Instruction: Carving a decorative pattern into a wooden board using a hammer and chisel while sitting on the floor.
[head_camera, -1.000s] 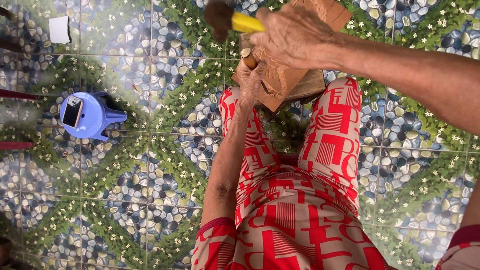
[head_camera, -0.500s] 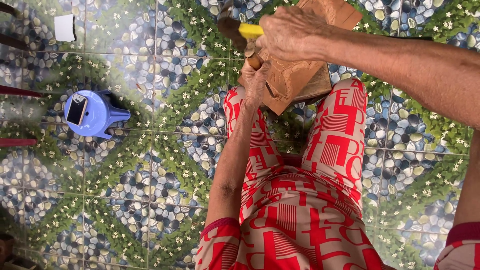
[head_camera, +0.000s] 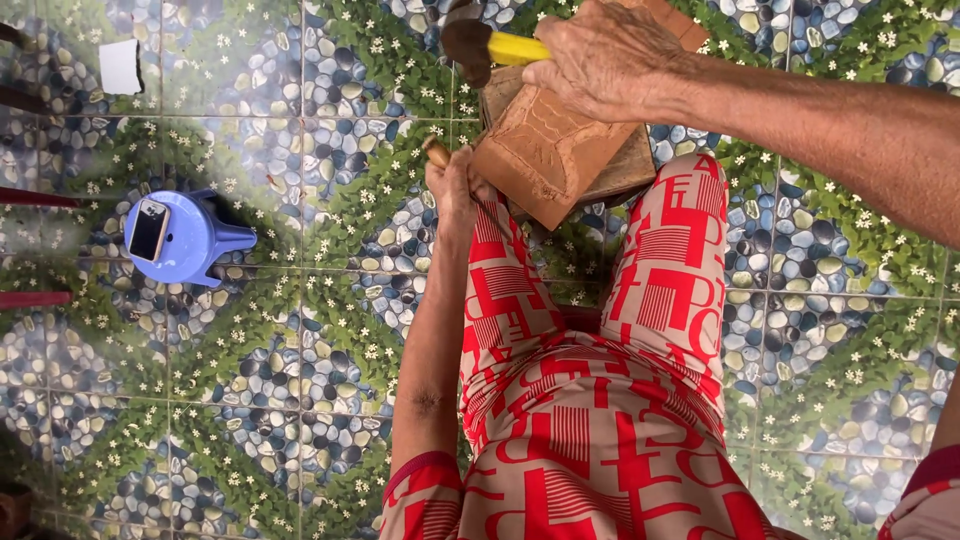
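The right hand (head_camera: 610, 55) has its grip closed fully round the yellow handle of a dark-headed hammer (head_camera: 478, 42), whose head hangs just left of the fist. Directly beneath that grip lies the brown carved wooden slab (head_camera: 545, 150), tilted on a darker wooden block (head_camera: 625, 175) between the knees, above the tiled floor (head_camera: 300, 330). The left hand (head_camera: 450, 185) is closed on a small wooden-handled chisel (head_camera: 436, 150), only its rounded butt showing above the fingers, just left of the slab's lower corner; I cannot tell whether its tip touches the wood. The slab looks stiff and fairly heavy, its shallow carved ridges likely to chip, so it is best held by its plain edges; the hammer is top-heavy and sits best gripped low on the handle. Count: one hammer, one chisel, one slab, one block. Well left of both grips stands one blue plastic stool (head_camera: 180, 240) carrying one phone (head_camera: 148, 229).
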